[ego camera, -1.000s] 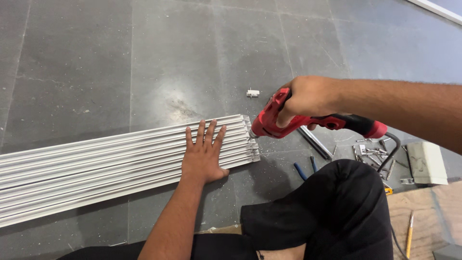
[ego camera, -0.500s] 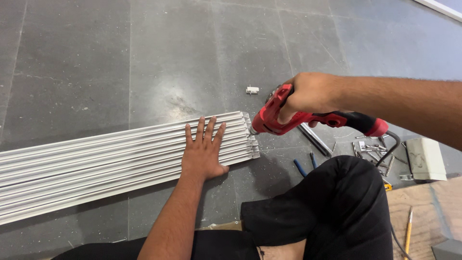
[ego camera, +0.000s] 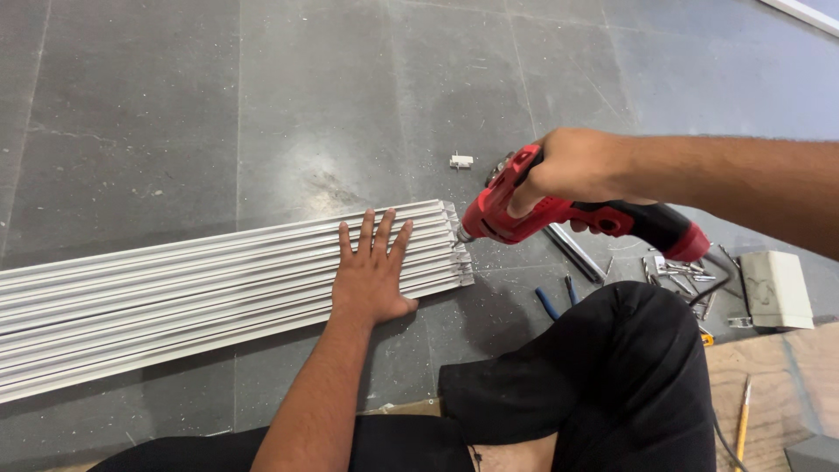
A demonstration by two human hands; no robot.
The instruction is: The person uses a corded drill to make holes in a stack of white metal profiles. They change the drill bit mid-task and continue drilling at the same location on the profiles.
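Grey tiled floor (ego camera: 175, 105) — white strips (ego camera: 175, 288) lying flat, left hand (ego camera: 371, 275) spread open on top, right hand (ego camera: 568, 170) gripping red drill (ego camera: 524, 210) at strip ends.

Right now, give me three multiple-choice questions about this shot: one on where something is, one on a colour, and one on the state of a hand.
1. Where does the left hand lie?
A. Flat on the white strips near their right end
B. On the bent knee
C. On the bare floor above the strips

2. What colour is the body of the power drill?
A. Yellow
B. Red with a black grip
C. Blue

3. How is the right hand placed?
A. Open and empty
B. Resting on the wooden board
C. Closed around the drill, whose tip is at the end of the strips

Answers: 1 A, the palm is down on the strips with the fingers spread. 2 B, the housing is red and the rear grip black. 3 C, the fingers wrap the drill's body.
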